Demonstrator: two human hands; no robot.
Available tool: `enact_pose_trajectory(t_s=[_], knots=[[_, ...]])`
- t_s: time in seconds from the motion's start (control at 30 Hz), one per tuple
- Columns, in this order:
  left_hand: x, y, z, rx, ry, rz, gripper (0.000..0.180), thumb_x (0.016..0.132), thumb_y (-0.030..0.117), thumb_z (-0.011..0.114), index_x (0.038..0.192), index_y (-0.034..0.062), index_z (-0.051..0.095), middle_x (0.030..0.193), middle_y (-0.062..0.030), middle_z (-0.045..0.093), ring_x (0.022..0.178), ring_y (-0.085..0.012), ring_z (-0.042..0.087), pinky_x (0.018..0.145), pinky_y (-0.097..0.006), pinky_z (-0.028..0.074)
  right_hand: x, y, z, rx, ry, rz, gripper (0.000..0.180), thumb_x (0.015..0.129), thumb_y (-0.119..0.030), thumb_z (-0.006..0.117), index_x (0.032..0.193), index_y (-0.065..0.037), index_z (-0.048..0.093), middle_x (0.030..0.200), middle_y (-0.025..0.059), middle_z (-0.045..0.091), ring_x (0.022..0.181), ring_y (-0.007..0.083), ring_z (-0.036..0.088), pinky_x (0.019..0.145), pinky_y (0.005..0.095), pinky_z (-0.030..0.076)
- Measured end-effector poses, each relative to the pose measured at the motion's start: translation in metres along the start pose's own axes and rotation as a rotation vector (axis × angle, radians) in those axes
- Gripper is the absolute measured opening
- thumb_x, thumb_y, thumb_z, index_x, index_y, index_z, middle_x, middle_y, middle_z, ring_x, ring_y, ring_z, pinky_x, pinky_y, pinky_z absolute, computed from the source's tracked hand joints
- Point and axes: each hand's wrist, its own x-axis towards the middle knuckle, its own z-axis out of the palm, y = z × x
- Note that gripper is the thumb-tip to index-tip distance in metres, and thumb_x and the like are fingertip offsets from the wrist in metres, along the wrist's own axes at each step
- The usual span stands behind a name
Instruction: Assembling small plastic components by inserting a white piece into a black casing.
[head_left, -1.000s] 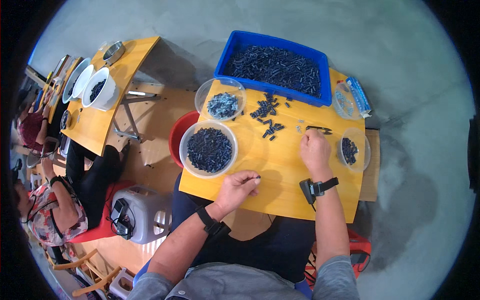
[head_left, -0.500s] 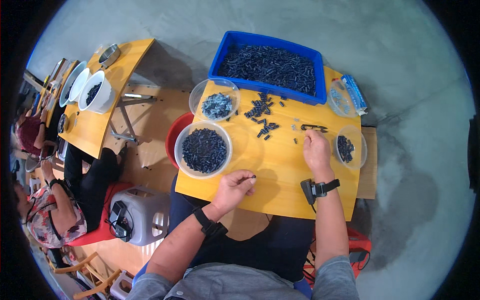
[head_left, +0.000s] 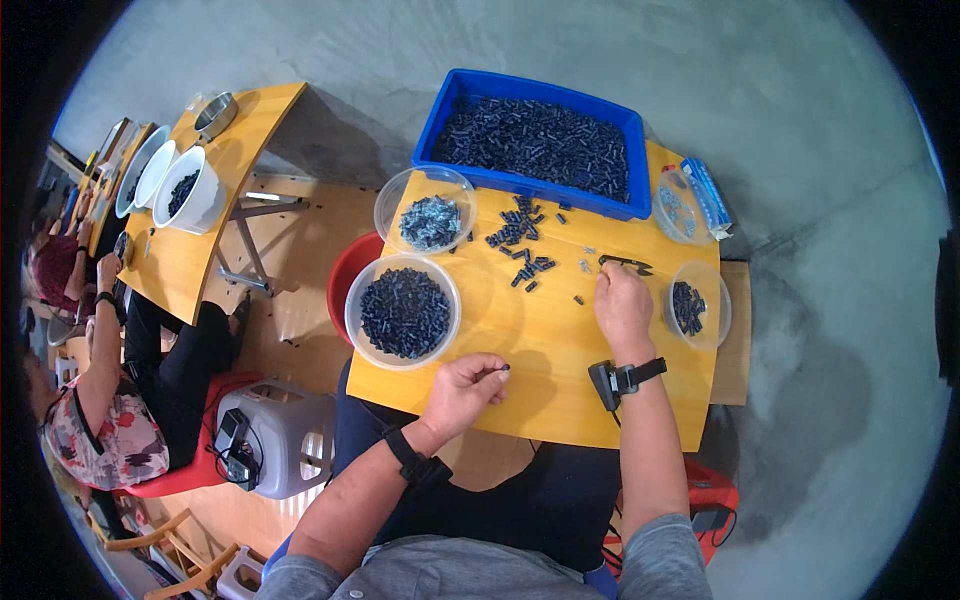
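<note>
My left hand (head_left: 468,388) rests near the front of the yellow table (head_left: 560,395) and pinches a small dark part (head_left: 503,369) between thumb and fingers. My right hand (head_left: 622,303) lies flat farther back, fingertips close to black tweezers (head_left: 625,264) and some tiny loose parts; I cannot tell whether it holds anything. A scattered pile of dark parts (head_left: 518,243) lies between the hands and a blue bin (head_left: 535,143) full of the same parts. A clear bowl of dark parts (head_left: 403,311) sits just left of my left hand.
A clear bowl of grey parts (head_left: 428,221) stands at the back left, a small dish of dark parts (head_left: 690,306) at the right, a lidded clear container (head_left: 680,208) at the back right. A red bucket (head_left: 346,285) is under the table. Another person (head_left: 100,400) sits at a second yellow table (head_left: 190,260) with white bowls.
The view shifted slightly. My left hand drew a little toward the table's front edge with the small part pinched. My right hand stayed by the tweezers.
</note>
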Motion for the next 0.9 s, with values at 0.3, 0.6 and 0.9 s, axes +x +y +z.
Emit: enact_pose_trajectory(t_s=[0.3, 0.6, 0.9], knots=[[0.0, -0.001, 0.0, 0.024, -0.011, 0.006, 0.01, 0.09, 0.006, 0.059, 0.096, -0.0015, 0.06, 0.077, -0.0035, 0.063, 0.065, -0.0094, 0.06, 0.06, -0.023, 0.052, 0.008, 0.004, 0.014, -0.126, 0.015, -0.063, 0.011, 0.082, -0.01, 0.054, 0.078, 0.0, 0.058, 0.082, 0.0193, 0.062, 0.075, 0.0364, 0.063, 0.066, 0.045, 0.051], [-0.001, 0.0, -0.001, 0.059, -0.015, 0.019, 0.011, 0.091, 0.008, 0.06, 0.096, -0.0015, 0.06, 0.076, -0.0023, 0.062, 0.066, -0.009, 0.061, 0.062, -0.023, 0.052, -0.003, 0.002, 0.007, -0.002, 0.141, -0.097, 0.007, 0.081, -0.002, 0.053, 0.076, 0.001, 0.056, 0.068, 0.0166, 0.062, 0.062, 0.0301, 0.064, 0.057, 0.0402, 0.052], [-0.005, 0.009, 0.004, -0.024, -0.043, 0.044, 0.013, 0.09, 0.008, 0.061, 0.097, -0.0018, 0.064, 0.079, -0.0017, 0.063, 0.069, -0.0072, 0.06, 0.064, -0.022, 0.052, -0.043, -0.043, -0.049, 1.068, -0.465, 0.255, 0.008, 0.084, 0.003, 0.054, 0.078, 0.002, 0.06, 0.064, 0.0032, 0.059, 0.052, 0.0094, 0.059, 0.048, 0.0224, 0.049]])
